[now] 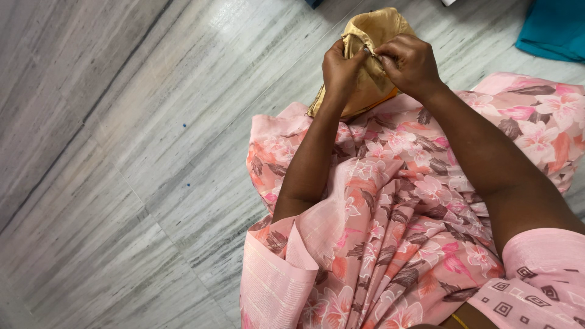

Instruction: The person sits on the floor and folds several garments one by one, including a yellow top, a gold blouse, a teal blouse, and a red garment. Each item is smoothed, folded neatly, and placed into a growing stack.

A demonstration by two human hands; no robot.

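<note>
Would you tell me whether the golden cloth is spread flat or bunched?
Bunched: the golden cloth is creased, gathered between left hand and right hand.

Left hand point(340, 66) and right hand point(412, 63) pinching gold fabric point(373, 29), pink floral garment point(396, 219), grey marble floor point(134, 152)

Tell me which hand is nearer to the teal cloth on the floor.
Right. The right hand grips the golden fabric on the side toward the teal cloth; the left hand grips it farther away.
</note>
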